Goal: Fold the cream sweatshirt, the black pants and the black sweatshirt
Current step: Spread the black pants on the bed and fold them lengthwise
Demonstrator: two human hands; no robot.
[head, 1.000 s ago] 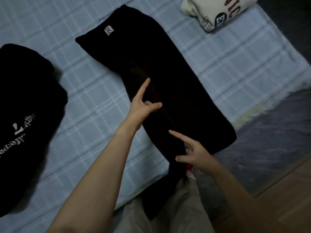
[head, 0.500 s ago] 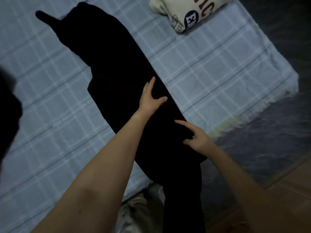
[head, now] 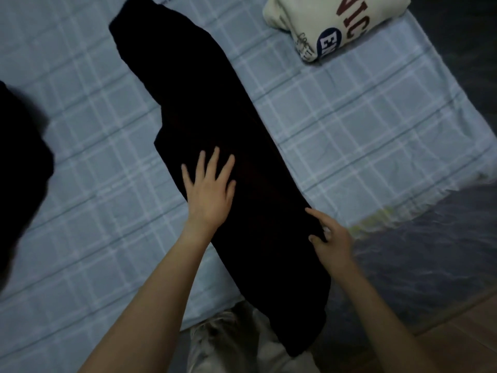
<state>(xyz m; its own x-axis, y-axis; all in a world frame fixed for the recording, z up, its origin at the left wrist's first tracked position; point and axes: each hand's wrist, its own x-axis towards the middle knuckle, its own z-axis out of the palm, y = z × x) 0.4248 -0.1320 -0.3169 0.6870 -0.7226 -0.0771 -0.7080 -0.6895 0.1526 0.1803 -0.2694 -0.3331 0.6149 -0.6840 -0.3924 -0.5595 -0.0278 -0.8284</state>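
- While the black sweatshirt (head: 21,157) lies as a dark heap at the left edge of the pale checked blanket (head: 363,135), partly out of view, it looks not yet folded.
- Right of it, the left hand (head: 209,189) lies flat on the black pants (head: 228,111), fingers straight and spread, palm pressing the cloth down and holding nothing.
- The black pants run as one long narrow strip across the middle of the blanket, from its far edge down past its near edge and onto the person's light trousers (head: 223,343). The legs seem to be laid one over the other.
- The right hand (head: 332,238) is at the right border of the strip, close to the blanket's near right corner. Its thumb and forefinger are curled onto the hem and appear to pinch it, though the hand is blurred.
- At the far right corner sits the cream sweatshirt (head: 336,22) as a compact bundle with its lettering showing, so I judge it done.
- The step in hand is smoothing the pants lengthwise. The next move calls for bringing one end over to the other while the flat hand marks the crease, keeping the edges lined up so the strip does not skew.
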